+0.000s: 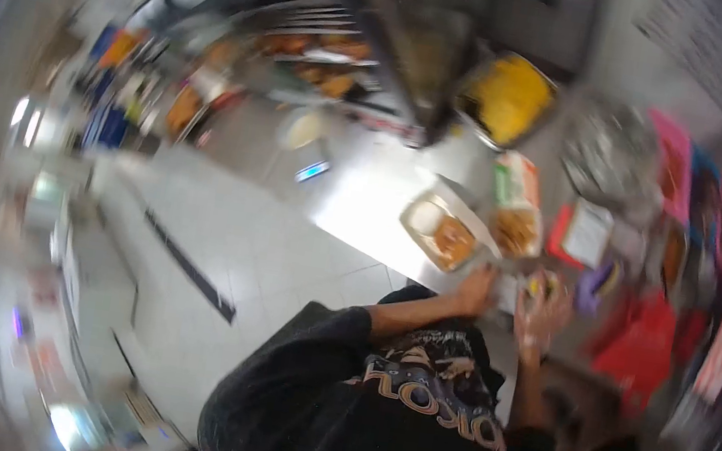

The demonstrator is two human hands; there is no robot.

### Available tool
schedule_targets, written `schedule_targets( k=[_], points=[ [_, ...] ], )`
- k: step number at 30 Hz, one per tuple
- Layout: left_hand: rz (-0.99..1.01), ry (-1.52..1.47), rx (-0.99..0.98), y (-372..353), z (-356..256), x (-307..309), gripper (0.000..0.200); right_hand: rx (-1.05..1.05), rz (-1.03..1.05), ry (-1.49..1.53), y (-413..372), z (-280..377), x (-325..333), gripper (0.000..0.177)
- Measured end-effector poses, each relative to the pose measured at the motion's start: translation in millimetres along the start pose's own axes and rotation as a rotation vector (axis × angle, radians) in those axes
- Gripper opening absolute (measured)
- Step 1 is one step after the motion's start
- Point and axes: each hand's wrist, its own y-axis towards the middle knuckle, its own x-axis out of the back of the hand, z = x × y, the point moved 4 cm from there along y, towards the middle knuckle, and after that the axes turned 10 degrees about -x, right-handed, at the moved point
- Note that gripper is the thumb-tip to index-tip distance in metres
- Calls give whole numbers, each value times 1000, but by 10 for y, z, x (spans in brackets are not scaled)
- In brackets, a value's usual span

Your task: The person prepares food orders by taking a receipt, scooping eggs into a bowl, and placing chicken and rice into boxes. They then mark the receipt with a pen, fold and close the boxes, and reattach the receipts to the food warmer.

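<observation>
My left hand (pixel 476 290) is bare, its fingers curled at the counter edge. It is beside an open takeout box (pixel 442 227) with a round white portion and brown fried food inside. What those fingers hold, if anything, is hidden. My right hand (pixel 542 314) wears a clear plastic glove and is closed around a small round thing with yellow and dark parts (pixel 542 285), too blurred to name. Between the hands is a whitish patch that I cannot make out. Behind them lies a green-and-white carton (pixel 517 191) with fries (pixel 516 232) at its near end.
A metal pan of yellow food (pixel 512 101) stands at the back of the steel counter (pixel 368 175). Nearby are a phone (pixel 312 171), a clear plastic bag (pixel 609 155), pink bins (pixel 672 165), a red container (pixel 573 231) and a red bag (pixel 641 347). Trays of fried food (pixel 325 57) are farther left.
</observation>
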Motion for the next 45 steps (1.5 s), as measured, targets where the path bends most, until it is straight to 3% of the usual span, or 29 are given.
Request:
schedule_targets(
  k=[2,4,6,8,10,12,15,19,21,23,24,25,28,29,31,32,33,35,38,41,44,45],
  points=[
    [440,24,-167,-210,116,9,45,64,-143,5,-78,-13,48,49],
    [329,-315,-80,-300,-478,1269,27,135,-308,108,-131,-6,76,42],
    [207,-506,131,-502,-397,1993,25,170,-362,180,-171,153,267,37],
    [-27,-421,385,-818,5,2640,27,239,-363,247,-92,566,495,32],
    [-409,-292,454,-1336,792,3155,22,329,-319,277,-57,1118,783,27],
    [-776,-299,676,-2114,1941,3446,18,350,-278,518,-26,1523,393,28],
    [-1158,-578,922,-2547,2366,4336,23,290,-91,663,78,2343,-143,26],
    [-1138,-383,800,-2857,3968,5079,23,61,176,667,122,3797,-941,21],
    [-1156,-228,675,-2791,4863,5520,21,88,249,635,260,4448,-1474,21],
    [-1171,-233,680,-2544,5206,5920,12,119,377,620,260,5073,-1856,21],
    [-1305,-540,697,-2483,5534,5916,13,157,465,556,222,5370,-1891,21],
    [-1290,-561,613,-2399,5812,5999,13,207,543,493,263,5660,-1922,22],
    [-1221,-393,561,-2178,6295,6402,22,212,650,378,252,6280,-1985,24],
    [-1228,-594,664,-2106,6399,6692,31,182,657,354,254,6459,-2023,25],
    [-1278,-546,767,-2033,7120,7188,48,158,678,280,262,6545,-2174,26],
    [-1383,-676,820,-1958,7374,7512,55,145,685,243,267,6559,-2244,27],
    [-1481,-809,873,-1873,7553,7851,63,139,698,233,252,6574,-2300,28],
    [-1476,-933,975,-1685,7796,8422,71,114,727,210,217,6606,-2387,31],
    [-1695,-543,960,-1520,8267,8760,58,186,769,288,194,7022,-2353,39],
    [-1695,-18,1077,-1696,8789,8644,37,206,847,113,187,7289,-2474,41],
    [-1663,57,1127,-1867,8380,8612,22,318,993,-22,299,7766,-2586,45],
    [-1687,-91,1044,-1954,8360,8542,24,349,1012,-62,350,7876,-2641,44]
  ],
)
